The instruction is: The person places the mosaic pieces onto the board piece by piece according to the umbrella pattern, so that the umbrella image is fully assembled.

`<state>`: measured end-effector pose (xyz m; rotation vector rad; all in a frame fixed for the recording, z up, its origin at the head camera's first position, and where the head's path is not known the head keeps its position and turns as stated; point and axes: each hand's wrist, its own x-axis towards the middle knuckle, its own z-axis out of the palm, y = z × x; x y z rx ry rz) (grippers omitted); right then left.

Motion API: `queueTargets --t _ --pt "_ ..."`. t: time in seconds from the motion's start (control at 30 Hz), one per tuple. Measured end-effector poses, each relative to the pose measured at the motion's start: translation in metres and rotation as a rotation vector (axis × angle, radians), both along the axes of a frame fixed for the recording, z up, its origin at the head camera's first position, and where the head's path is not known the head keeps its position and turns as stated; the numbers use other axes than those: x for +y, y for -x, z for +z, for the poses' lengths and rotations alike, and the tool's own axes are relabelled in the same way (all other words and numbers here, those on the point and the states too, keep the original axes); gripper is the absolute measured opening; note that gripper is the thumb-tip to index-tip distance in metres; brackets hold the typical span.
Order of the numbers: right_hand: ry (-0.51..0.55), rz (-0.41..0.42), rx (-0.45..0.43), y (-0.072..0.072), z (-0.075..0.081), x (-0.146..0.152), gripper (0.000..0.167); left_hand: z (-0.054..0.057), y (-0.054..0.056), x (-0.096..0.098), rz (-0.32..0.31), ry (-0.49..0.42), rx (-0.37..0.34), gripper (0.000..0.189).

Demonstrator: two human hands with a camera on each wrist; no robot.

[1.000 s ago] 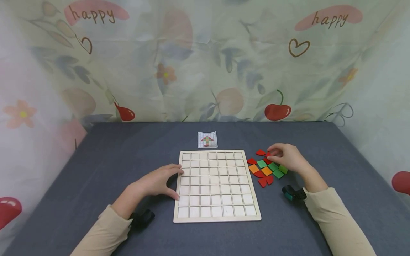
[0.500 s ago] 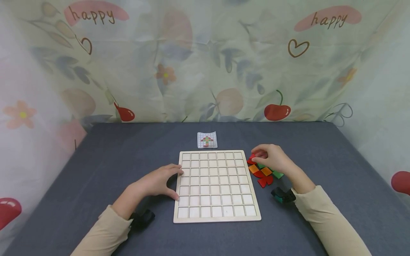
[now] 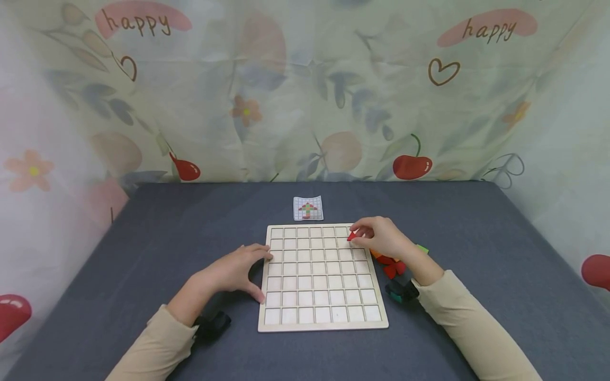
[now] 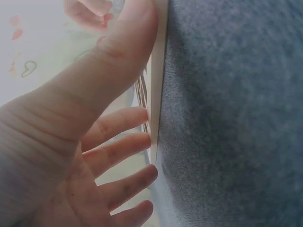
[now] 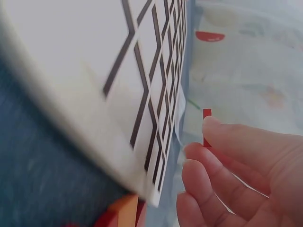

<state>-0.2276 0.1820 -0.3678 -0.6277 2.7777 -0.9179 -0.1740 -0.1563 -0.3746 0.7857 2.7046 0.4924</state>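
Note:
A pale wooden grid board [image 3: 317, 269] lies on the dark table, its square cells bare. My left hand [image 3: 236, 271] rests at the board's left edge, fingers spread and relaxed; in the left wrist view its thumb [image 4: 128, 42] touches the rim. Over the board's upper right corner, my right hand [image 3: 383, 235] pinches a red tile [image 3: 351, 236] between thumb and fingertips. Edge-on in the right wrist view, that red tile [image 5: 207, 127] is held off the board surface. Its full outline is partly hidden by the fingers.
Loose red tiles [image 3: 393, 267], with orange and green ones partly hidden under my right forearm, lie right of the board. A small card [image 3: 308, 208] printed with a coloured grid pattern lies behind the board. A patterned curtain [image 3: 295, 95] hangs beyond the table's far edge.
My right hand has moved left from the tile pile to above the board's upper right corner, carrying a red tile. My left hand has stayed at the board's edge.

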Motion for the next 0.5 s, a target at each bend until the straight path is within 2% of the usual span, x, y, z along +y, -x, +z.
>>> queueTargets --t 0.2,0.5 --pt "0.016 0.023 0.002 0.002 -0.001 -0.015 0.03 0.001 0.0 0.001 -0.008 0.021 0.022 0.086" --pt "0.025 0.038 -0.047 0.008 -0.003 -0.034 0.03 0.001 0.0 0.002 -0.005 0.029 0.024 0.085"
